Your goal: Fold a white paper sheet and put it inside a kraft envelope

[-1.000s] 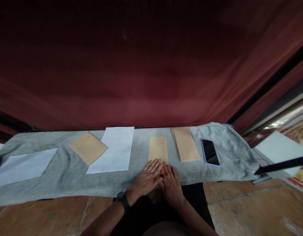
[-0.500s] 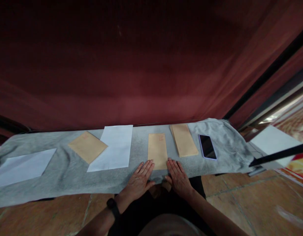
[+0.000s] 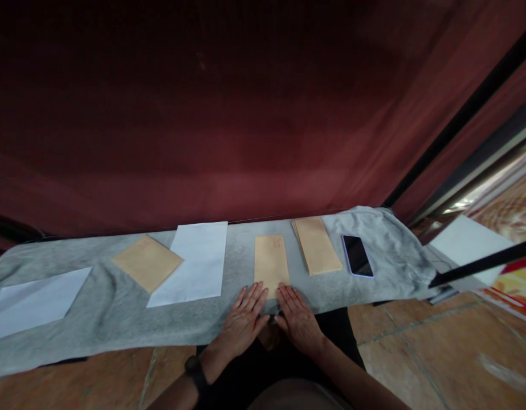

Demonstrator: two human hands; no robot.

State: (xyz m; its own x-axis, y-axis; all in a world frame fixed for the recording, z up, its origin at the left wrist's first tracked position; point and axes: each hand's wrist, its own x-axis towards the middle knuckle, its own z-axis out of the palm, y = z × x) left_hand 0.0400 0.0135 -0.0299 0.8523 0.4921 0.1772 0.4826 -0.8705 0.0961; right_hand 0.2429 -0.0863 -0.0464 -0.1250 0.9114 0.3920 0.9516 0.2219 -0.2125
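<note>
My left hand (image 3: 243, 320) and my right hand (image 3: 297, 320) lie flat, fingers stretched out, side by side on the near edge of a grey cloth (image 3: 117, 319). Their fingertips touch the near end of a single brown envelope (image 3: 270, 262) lying lengthwise in front of me. Neither hand holds anything. A black band sits on my left wrist.
A stack of brown envelopes (image 3: 316, 245) and a dark phone (image 3: 357, 256) lie to the right. A white sheet (image 3: 193, 262), another brown envelope (image 3: 146, 263) and a second white sheet (image 3: 29, 302) lie to the left. A dark red curtain hangs behind. Tiled floor shows below.
My hands were overlapping on the envelope's near end, then spread apart to either side, and have now come back close together at its near edge.
</note>
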